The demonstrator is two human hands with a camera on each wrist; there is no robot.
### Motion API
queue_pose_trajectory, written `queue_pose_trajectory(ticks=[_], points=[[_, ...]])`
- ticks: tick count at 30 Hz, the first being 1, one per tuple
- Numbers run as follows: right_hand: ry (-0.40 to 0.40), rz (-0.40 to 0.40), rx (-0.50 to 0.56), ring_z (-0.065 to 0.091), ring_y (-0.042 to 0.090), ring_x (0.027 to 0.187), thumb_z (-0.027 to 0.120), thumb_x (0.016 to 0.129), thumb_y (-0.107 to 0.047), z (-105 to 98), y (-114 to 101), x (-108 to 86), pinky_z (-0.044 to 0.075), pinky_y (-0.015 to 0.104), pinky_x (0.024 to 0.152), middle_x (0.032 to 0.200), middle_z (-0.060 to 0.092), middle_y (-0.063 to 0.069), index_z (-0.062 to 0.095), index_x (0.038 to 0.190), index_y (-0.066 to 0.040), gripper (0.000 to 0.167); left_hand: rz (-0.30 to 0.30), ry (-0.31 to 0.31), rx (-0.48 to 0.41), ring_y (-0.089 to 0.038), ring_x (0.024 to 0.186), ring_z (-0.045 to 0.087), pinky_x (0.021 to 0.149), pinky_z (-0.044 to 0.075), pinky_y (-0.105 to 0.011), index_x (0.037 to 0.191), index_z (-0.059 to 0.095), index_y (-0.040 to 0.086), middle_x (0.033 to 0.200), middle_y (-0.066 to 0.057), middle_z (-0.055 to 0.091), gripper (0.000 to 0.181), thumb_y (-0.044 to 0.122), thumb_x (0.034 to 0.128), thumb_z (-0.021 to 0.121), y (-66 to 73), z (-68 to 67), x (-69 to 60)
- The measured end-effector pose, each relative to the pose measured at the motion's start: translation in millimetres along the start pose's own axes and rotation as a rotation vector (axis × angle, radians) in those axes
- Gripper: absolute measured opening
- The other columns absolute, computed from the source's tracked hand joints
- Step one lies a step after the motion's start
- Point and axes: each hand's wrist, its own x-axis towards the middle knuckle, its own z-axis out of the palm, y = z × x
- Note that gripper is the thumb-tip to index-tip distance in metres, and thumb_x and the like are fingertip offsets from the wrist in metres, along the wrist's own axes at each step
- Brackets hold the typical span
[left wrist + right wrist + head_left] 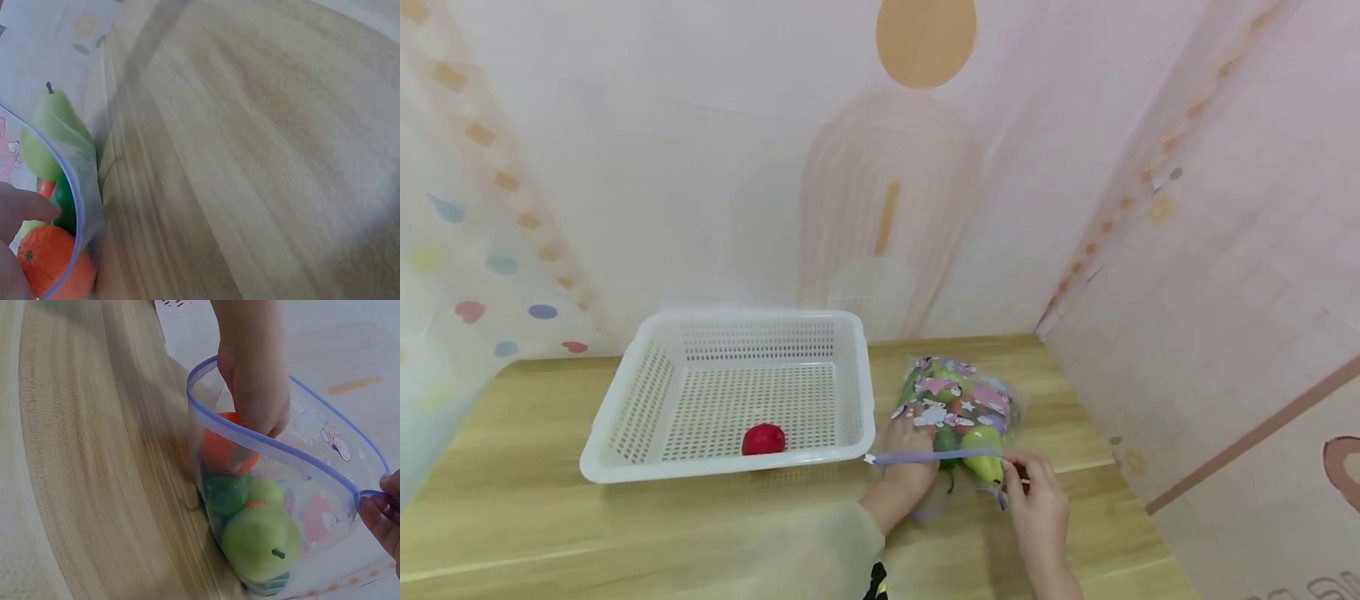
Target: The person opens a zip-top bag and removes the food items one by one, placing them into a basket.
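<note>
A clear zip bag (951,408) with a purple rim and printed pictures lies on the table, its mouth toward me. Inside are a green pear (262,544), an orange (215,450), a dark green pepper-like piece (64,203) and other toy produce, partly covered by the print. My left hand (910,450) reaches through the mouth into the bag, close over the orange, with its fingers loosely extended; the bag partly veils them. At the right corner of the mouth, my right hand (1037,492) pinches the rim between thumb and fingers, and the mouth gapes.
Left of the bag stands a white perforated basket (602,442), with one red round piece (763,438) near its front wall. Behind the wooden table (535,517) rises a wall with printed shapes, and another wall borders the right side.
</note>
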Motion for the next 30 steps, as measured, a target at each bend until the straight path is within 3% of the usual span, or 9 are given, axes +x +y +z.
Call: queue_pose_trajectory(ticks=[2,3,6,9,12,17,20,25,30], points=[[-0.007,0.007,-0.001,0.059,0.014,0.067,0.071,0.077,0.006,1.5,-0.6,-2.6,0.046,0.006,0.061,0.083,0.062,0.008,0.066,0.084,0.001,0.010,-0.053,-0.083,0.033,-0.023,0.110,0.049,0.097,0.038,-0.034,0.091,0.069,0.010,0.123,-0.009,0.054,0.020,0.022,0.0774,0.059,-0.4,-0.4,-3.9],[-0.011,0.008,-0.001,0.059,0.014,0.068,0.071,0.077,0.005,2.6,-0.7,-3.3,0.046,0.006,0.061,0.083,0.062,0.008,0.066,0.084,0.001,0.010,-0.059,-0.174,0.119,-0.031,0.110,0.049,0.096,0.039,-0.041,0.097,0.069,0.006,0.126,-0.014,0.052,0.029,0.020,0.0714,0.064,6.7,-26.8,-5.0],[-0.012,0.014,0.011,0.060,0.015,0.070,0.070,0.078,0.004,4.8,-1.1,-4.4,0.047,0.007,0.062,0.085,0.063,0.008,0.066,0.085,0.001,0.010,-0.094,-0.159,0.127,-0.030,0.103,0.052,0.092,0.042,-0.039,0.099,0.067,0.001,0.117,-0.014,0.054,0.034,0.016,0.0683,0.066,16.4,-68.8,-6.0],[-0.007,0.012,0.030,0.061,0.018,0.071,0.070,0.077,0.005,5.4,-0.9,-5.7,0.049,0.010,0.062,0.085,0.063,0.009,0.066,0.086,0.001,0.010,-0.124,-0.212,0.098,-0.029,0.101,0.054,0.092,0.043,-0.037,0.098,0.068,0.004,0.114,-0.013,0.055,0.033,0.016,0.0667,0.070,20.2,-86.9,-6.8],[0.011,0.008,0.072,0.060,0.015,0.071,0.069,0.078,0.004,5.4,1.8,-7.1,0.050,0.013,0.060,0.086,0.062,0.008,0.065,0.086,0.001,0.009,-0.107,-0.185,0.046,-0.029,0.096,0.057,0.088,0.047,-0.036,0.090,0.070,0.007,0.110,-0.014,0.058,0.027,0.017,0.0649,0.072,21.8,-90.1,-9.8],[0.011,-0.002,0.055,0.061,0.016,0.071,0.069,0.080,0.003,3.4,2.2,-5.8,0.052,0.019,0.059,0.086,0.062,0.009,0.065,0.087,0.001,0.009,-0.051,0.020,-0.005,-0.027,0.075,0.057,0.067,0.051,-0.037,0.080,0.067,0.005,0.089,-0.016,0.059,0.019,0.011,0.0628,0.072,23.6,-80.3,-17.9],[-0.012,0.009,0.015,0.061,0.020,0.071,0.069,0.078,0.005,1.8,-0.8,-4.9,0.052,0.017,0.060,0.086,0.062,0.010,0.065,0.086,0.002,0.010,-0.034,0.089,-0.018,-0.029,0.077,0.056,0.069,0.050,-0.039,0.086,0.064,0.003,0.091,-0.017,0.057,0.029,0.011,0.0605,0.075,25.2,-77.1,-24.2],[-0.027,0.032,0.012,0.060,0.017,0.071,0.069,0.079,0.004,1.7,-4.0,-5.3,0.047,0.008,0.062,0.085,0.063,0.009,0.066,0.087,0.001,0.009,-0.006,0.026,-0.098,-0.031,0.096,0.054,0.088,0.045,-0.042,0.101,0.060,0.003,0.104,-0.017,0.055,0.050,0.017,0.0590,0.081,28.4,-85.3,-35.0],[-0.025,0.032,0.025,0.061,0.018,0.071,0.069,0.079,0.004,1.9,-4.7,-5.8,0.046,0.006,0.062,0.086,0.063,0.009,0.066,0.087,0.002,0.008,-0.017,-0.040,-0.192,-0.028,0.101,0.053,0.089,0.045,-0.042,0.103,0.058,0.006,0.106,-0.012,0.056,0.053,0.020,0.0582,0.083,30.4,-95.0,-40.7]])
